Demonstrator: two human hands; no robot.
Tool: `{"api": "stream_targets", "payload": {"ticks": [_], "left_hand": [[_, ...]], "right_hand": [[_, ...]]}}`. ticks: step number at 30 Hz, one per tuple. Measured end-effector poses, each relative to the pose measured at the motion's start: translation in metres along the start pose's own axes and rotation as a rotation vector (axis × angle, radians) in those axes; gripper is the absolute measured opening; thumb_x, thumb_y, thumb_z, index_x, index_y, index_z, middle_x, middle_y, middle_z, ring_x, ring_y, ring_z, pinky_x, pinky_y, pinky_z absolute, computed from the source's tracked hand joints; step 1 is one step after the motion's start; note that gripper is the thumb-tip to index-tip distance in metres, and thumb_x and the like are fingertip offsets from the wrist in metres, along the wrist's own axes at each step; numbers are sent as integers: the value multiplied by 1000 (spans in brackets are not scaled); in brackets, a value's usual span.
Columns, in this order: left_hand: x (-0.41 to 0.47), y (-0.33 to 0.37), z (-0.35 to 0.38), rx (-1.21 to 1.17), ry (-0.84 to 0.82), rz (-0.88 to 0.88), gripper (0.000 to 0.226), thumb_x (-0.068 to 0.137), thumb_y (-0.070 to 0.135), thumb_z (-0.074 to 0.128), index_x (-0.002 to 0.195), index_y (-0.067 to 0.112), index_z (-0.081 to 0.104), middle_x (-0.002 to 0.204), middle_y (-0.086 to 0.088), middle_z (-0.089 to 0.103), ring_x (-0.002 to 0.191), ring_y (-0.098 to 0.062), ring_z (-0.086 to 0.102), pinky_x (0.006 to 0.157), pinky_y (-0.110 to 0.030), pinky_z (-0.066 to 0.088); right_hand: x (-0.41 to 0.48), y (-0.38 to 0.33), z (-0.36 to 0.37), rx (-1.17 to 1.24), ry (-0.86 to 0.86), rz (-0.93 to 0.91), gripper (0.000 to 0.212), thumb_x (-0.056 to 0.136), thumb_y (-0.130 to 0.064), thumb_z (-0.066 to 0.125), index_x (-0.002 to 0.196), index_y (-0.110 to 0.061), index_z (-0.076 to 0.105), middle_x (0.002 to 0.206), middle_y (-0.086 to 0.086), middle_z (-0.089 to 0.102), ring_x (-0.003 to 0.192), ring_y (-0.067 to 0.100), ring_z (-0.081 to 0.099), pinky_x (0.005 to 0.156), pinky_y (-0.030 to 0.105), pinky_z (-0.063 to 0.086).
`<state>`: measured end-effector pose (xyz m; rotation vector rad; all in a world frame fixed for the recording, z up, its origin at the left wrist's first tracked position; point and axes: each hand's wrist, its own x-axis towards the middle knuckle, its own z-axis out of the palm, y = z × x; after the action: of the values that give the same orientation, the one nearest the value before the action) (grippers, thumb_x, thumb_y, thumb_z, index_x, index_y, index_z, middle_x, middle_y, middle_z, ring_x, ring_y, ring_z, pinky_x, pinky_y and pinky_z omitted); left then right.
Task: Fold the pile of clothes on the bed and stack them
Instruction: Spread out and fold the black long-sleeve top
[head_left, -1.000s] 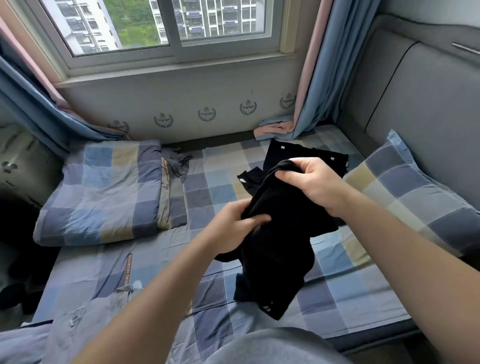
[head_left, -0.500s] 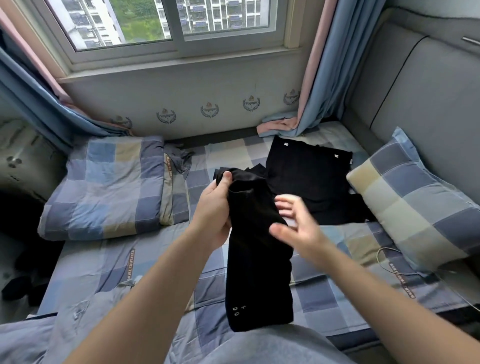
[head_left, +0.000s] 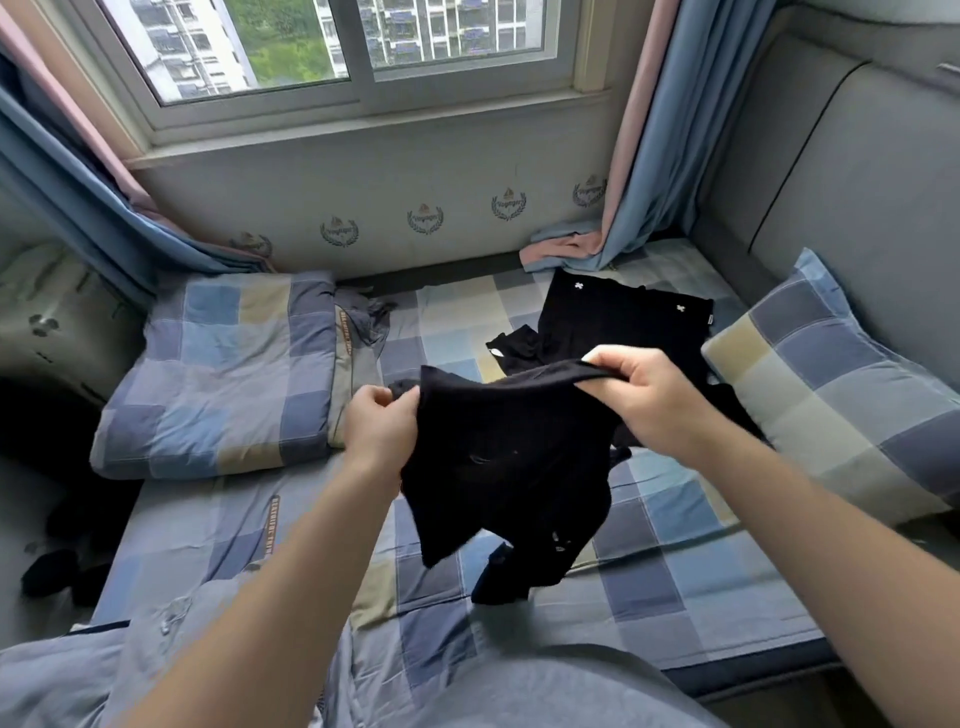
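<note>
A black garment (head_left: 509, 457) hangs in the middle of the frame, held up off the bed (head_left: 670, 566) by its top edge. The left hand (head_left: 379, 431) has its fingers curled round the left corner, and the right hand (head_left: 649, 400) pinches the upper edge between thumb and fingers, so the cloth is stretched between them. Below the hands it falls in loose, uneven folds, and its lowest tip hangs at the sheet; whether it touches I cannot tell. The fabric is soft, matt and thin.

Just behind it, toward the upper right, a second black garment (head_left: 618, 317) lies flat on the bed, roughly square, with two small white marks near its far edge. A crumpled black piece (head_left: 514, 345) sits at its left side.

The bed wears a smooth cotton sheet checked in blue, grey and beige. A matching checked pillow (head_left: 841, 405) leans at the right against a padded grey headboard (head_left: 857, 182). A folded checked quilt (head_left: 223, 374) lies at the left.

Across the top is a white-framed window (head_left: 353, 47) showing apartment blocks and trees. Blue-and-pink curtains hang at the right (head_left: 654, 130) and the left (head_left: 78, 197). The pale wall (head_left: 426, 156) beneath carries a row of crest emblems.
</note>
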<state>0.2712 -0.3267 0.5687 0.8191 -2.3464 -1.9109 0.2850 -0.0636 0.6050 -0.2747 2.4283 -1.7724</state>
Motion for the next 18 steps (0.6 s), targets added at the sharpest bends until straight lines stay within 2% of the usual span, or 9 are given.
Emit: {"api": "stream_targets", "payload": {"ticks": [2,4,6,7,9,12,14,16,18], "left_hand": [[-8,-2,4,138,-13,172,20,86,35,71,93,27,54,109,1,56,107,-21,57,89,-37,47],[-21,5,12,100,-305,336,47,80,52,71,119,32,55,130,11,54,124,-3,50,102,-26,41],[-30,14,27,92,-615,381,72,76,52,75,139,29,48,138,15,56,128,3,51,101,-13,41],[-34,18,35,93,-709,378,70,78,44,77,140,28,49,134,10,61,124,-2,57,98,-16,46],[-38,27,46,60,-737,367,48,85,25,76,129,20,59,117,-5,71,109,-17,69,94,-34,56],[-38,39,49,-11,-684,397,12,97,7,63,106,10,71,98,-7,74,90,-16,72,83,-31,58],[-38,48,44,-93,-686,402,19,99,-1,54,103,11,69,91,-1,72,86,-10,69,80,-23,55],[-37,56,37,-180,-690,366,23,102,1,49,106,13,69,95,-2,71,91,-13,67,83,-26,53],[-39,64,28,-282,-681,289,24,104,8,46,108,14,69,100,-4,72,97,-17,67,86,-31,53]], "right_hand": [[6,-19,-4,65,6,-9,18,98,-9,62,83,-12,71,73,3,63,68,14,59,64,29,49],[13,-36,-8,96,-4,-21,15,98,-13,63,89,-6,72,81,11,69,76,19,67,73,33,55],[21,-48,-9,38,-5,-53,18,98,-19,64,93,-5,73,90,19,72,81,24,70,80,42,57],[25,-51,-9,11,-7,-63,17,98,-20,65,94,-6,74,92,20,73,83,25,70,81,45,57],[30,-57,-10,-33,-26,-66,17,98,-22,65,94,-9,75,91,17,74,83,27,71,82,46,57],[33,-58,-20,-92,-59,-80,14,97,-20,66,97,-8,74,90,10,75,84,26,72,80,38,57],[29,-54,-31,-52,-109,-37,12,93,-17,70,97,-5,71,82,5,71,73,17,68,70,26,56],[22,-38,-33,-104,-240,64,14,90,-16,74,92,-4,66,73,1,64,65,10,60,62,20,48],[16,-8,-29,-231,-360,158,13,87,-24,77,92,-15,68,84,-6,67,76,7,60,73,24,47]]}}
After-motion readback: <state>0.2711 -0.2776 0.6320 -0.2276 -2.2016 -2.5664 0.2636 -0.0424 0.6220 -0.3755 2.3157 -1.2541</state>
